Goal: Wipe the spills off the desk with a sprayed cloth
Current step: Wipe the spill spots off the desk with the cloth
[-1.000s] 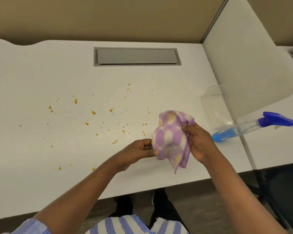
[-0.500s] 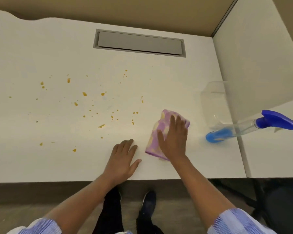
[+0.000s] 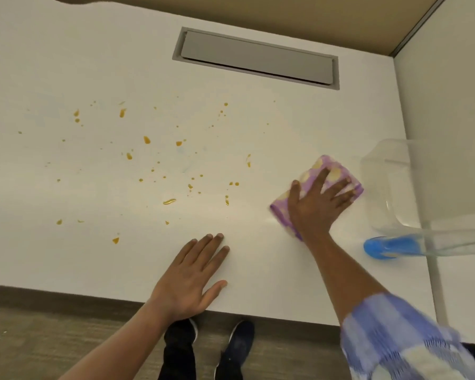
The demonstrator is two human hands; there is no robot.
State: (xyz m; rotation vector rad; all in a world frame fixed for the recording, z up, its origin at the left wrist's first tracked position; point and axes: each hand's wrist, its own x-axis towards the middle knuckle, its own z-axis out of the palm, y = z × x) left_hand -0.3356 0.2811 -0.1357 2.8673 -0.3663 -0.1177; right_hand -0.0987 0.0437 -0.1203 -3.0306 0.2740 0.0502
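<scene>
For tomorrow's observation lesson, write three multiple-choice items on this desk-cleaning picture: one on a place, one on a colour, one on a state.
1. Where is the cloth?
A. right of the spills
B. on the floor
C. on the grey flap

2. What colour are the spills?
A. green
B. orange
C. black

3. How is the left hand?
A. in a fist
B. holding the spray bottle
C. flat on the desk

Key: 1 A, the right hand presses it there; 2 B, orange drops dot the white desk; 3 C, fingers spread, nothing held, while the spray bottle lies apart.
</scene>
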